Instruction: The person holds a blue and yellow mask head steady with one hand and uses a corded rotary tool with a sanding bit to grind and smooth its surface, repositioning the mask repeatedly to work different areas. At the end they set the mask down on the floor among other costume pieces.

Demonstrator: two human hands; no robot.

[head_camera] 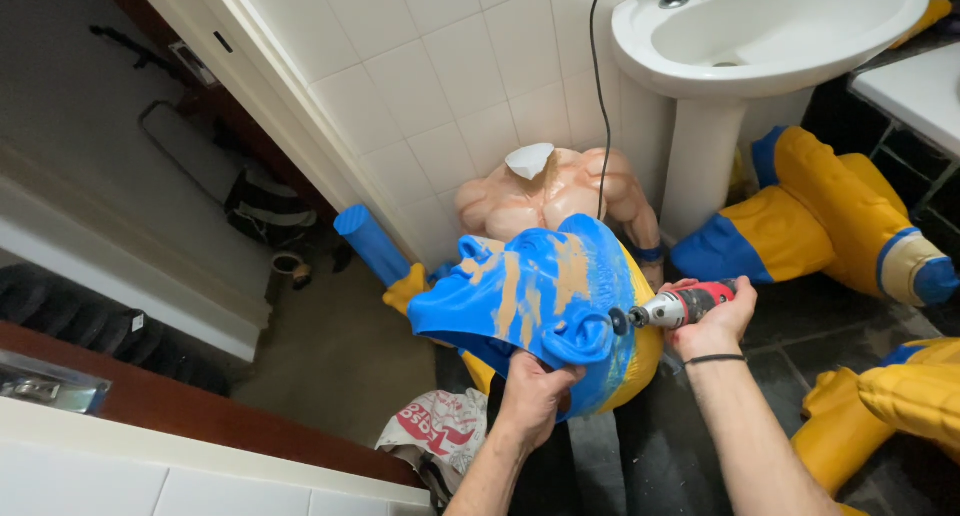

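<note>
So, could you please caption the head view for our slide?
Left hand steadies a blue-and-yellow figure part; right hand applies a rotary tool.

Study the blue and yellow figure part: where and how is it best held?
Grip the blue and yellow figure part at its lower blue rim from beneath, as the left hand does. The folded edge gives a handhold clear of the rotary tool in the right hand.

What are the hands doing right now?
Left hand: closed on the blue and yellow figure part.
Right hand: closed on the red and grey rotary tool.
</note>
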